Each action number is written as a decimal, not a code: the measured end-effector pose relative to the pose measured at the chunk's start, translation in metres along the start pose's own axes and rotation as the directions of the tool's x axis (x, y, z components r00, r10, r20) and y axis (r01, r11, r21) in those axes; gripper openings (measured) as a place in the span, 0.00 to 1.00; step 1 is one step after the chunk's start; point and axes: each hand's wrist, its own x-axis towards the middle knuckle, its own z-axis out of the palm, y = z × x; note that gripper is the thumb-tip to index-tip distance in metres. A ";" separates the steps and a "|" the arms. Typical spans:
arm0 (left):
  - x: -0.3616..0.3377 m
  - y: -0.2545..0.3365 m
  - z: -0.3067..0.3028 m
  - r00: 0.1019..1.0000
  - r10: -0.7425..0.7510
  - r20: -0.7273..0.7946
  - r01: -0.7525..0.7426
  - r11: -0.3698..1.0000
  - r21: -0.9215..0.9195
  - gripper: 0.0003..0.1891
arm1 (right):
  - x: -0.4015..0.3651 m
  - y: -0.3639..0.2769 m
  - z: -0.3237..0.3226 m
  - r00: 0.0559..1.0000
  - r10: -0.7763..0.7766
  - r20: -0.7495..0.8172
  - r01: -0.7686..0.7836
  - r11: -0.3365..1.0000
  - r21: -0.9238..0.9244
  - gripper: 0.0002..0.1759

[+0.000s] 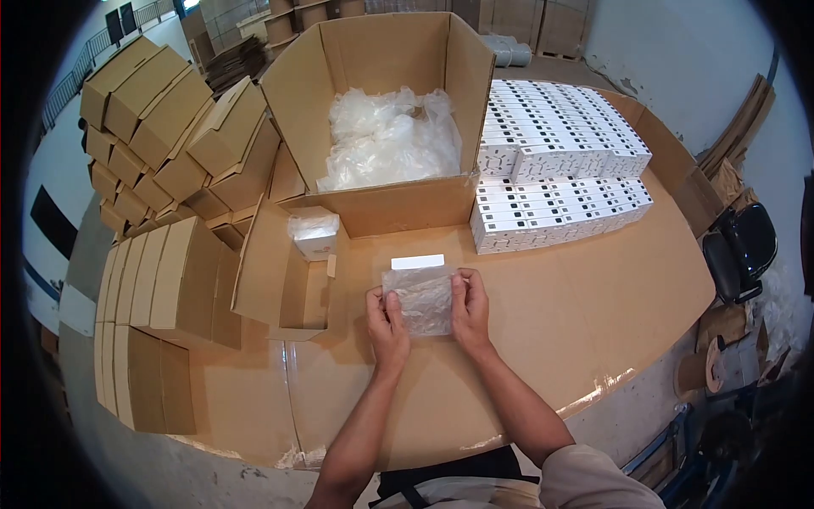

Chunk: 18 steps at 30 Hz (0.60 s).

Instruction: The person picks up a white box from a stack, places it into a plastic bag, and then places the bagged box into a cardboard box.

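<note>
Both hands hold a clear plastic bag over the cardboard-covered table. My left hand grips its left side, thumb on top. My right hand pinches the right side near the upper corner. Just beyond the bag lies a small white box, its lower part overlapped by the plastic. To the left stands an open brown carton with a plastic-wrapped white box at its far end.
A large open carton at the back holds a heap of clear plastic bags. White boxes are stacked in rows at back right. Brown cartons pile up on the left. A black chair stands beyond the right edge.
</note>
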 end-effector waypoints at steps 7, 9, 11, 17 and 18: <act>0.002 0.008 0.000 0.998 0.013 -0.061 -0.010 0.999 0.046 0.14 | -0.001 -0.003 -0.008 0.988 0.051 0.147 -0.025 0.984 -0.175 0.11; 0.003 0.004 -0.002 0.992 0.100 -0.083 -0.090 0.989 0.115 0.14 | -0.002 -0.010 -0.005 0.993 -0.069 0.092 0.086 0.976 -0.202 0.11; 0.005 0.008 -0.002 0.990 0.112 -0.087 -0.102 0.989 0.108 0.15 | -0.001 -0.012 -0.002 0.986 -0.151 0.065 0.161 0.963 -0.214 0.11; 0.008 0.020 -0.003 0.990 0.121 -0.077 -0.124 0.991 -0.041 0.14 | -0.002 -0.011 -0.007 0.984 -0.101 0.146 0.121 0.984 -0.132 0.13; 0.008 0.019 -0.004 0.993 0.110 -0.035 -0.112 0.992 -0.054 0.15 | -0.001 -0.006 -0.008 0.979 -0.134 0.153 0.157 0.976 -0.150 0.13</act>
